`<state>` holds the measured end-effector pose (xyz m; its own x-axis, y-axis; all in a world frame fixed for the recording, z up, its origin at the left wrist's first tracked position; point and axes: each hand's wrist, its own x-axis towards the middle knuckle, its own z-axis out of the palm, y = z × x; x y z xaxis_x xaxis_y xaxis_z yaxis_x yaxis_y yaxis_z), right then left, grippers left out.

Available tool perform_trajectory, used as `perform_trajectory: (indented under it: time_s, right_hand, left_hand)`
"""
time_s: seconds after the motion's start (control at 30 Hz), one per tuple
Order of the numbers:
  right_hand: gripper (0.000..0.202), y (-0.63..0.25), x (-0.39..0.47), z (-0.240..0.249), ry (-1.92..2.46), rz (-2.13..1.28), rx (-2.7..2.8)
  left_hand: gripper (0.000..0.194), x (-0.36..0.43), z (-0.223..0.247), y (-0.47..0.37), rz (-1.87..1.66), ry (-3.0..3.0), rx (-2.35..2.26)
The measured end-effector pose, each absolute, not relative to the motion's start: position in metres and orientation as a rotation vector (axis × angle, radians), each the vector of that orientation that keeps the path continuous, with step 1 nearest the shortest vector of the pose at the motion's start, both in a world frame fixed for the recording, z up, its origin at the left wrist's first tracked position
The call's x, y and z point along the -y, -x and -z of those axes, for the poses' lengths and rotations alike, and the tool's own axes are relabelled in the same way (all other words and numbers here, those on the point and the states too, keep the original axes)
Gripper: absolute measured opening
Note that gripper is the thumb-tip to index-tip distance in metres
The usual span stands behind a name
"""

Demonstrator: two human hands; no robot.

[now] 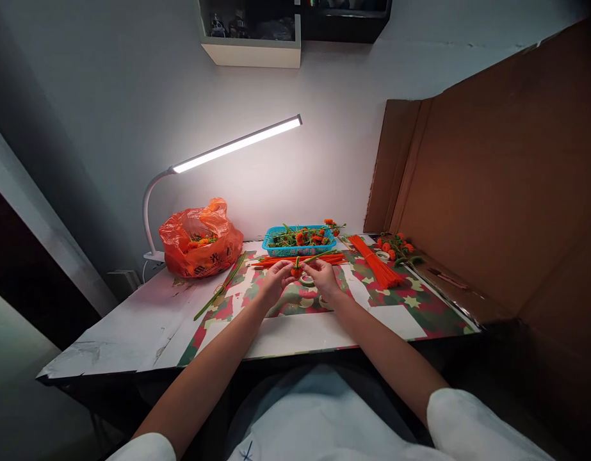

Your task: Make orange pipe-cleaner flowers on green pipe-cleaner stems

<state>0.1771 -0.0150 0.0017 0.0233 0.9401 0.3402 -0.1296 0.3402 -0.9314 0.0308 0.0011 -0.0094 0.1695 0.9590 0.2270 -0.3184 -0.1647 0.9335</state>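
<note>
Right now, your left hand (277,279) and right hand (323,278) pinch a small orange flower (296,272) between their fingertips, over the table (117,333). Just beyond lie orange sticks (339,259), then a blue basket (299,251) of flowers. Left of that sits a red plastic bag (199,259) beside a lit lamp (237,143); rightward, another orange bundle (376,262) lies near a cardboard sheet (492,173).

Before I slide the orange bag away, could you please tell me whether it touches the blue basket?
Apart: the head view shows the orange bag left of the blue basket, with wall and table visible between them.
</note>
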Motion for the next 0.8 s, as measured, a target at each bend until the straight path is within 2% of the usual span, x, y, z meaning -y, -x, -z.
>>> perform_trajectory:
  time_s: [0.27, 0.53, 0.8]
  right_hand:
    - [0.033, -0.177, 0.017, 0.000, 0.854, -0.851, 1.294]
    - [0.023, -0.179, 0.025, -0.006, 0.777, -0.681, 1.501]
    - [0.009, -0.184, 0.030, -0.008, 0.759, -0.536, 1.627]
  left_hand:
    - [0.030, 0.005, 0.008, -0.034, -1.369, -1.245, -0.708]
    - [0.021, 0.002, 0.007, -0.031, -1.374, -1.297, -0.706]
    - [0.029, 0.011, 0.000, -0.034, -1.427, -1.423, -0.724]
